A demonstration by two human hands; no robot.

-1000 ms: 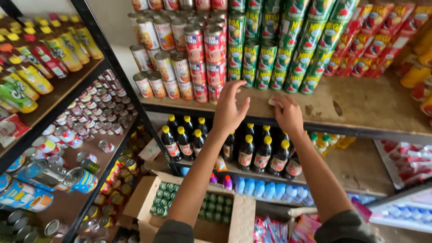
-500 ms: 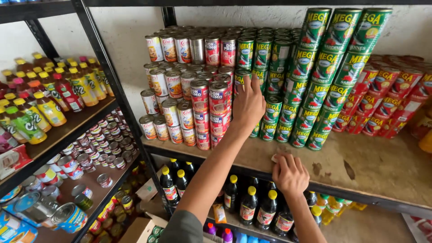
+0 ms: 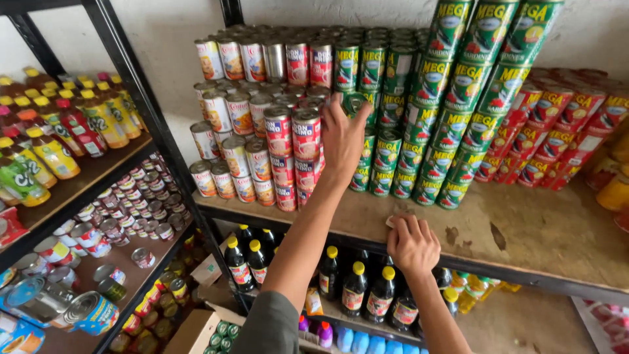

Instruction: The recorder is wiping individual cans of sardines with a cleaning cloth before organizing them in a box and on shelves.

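Observation:
My left hand (image 3: 342, 141) reaches up to the stacked cans on the wooden shelf (image 3: 524, 229). Its fingers and thumb close round a tilted green can (image 3: 357, 103) where the red-labelled cans (image 3: 306, 134) meet the stack of green cans (image 3: 419, 124). My right hand (image 3: 413, 244) rests palm down on the front part of the same shelf with its fingers bent. It holds nothing.
Red flat tins (image 3: 557, 124) are stacked to the right of the green cans. Dark sauce bottles with yellow caps (image 3: 354, 288) stand on the shelf below. A black-framed rack on the left holds yellow condiment bottles (image 3: 52, 151) and small tins (image 3: 131, 203). A cardboard box (image 3: 203, 331) sits low.
My left hand rose from the lower shelf to the can stack and closed on a green can. My right hand dropped and settled on the shelf's front. The camera tilted up.

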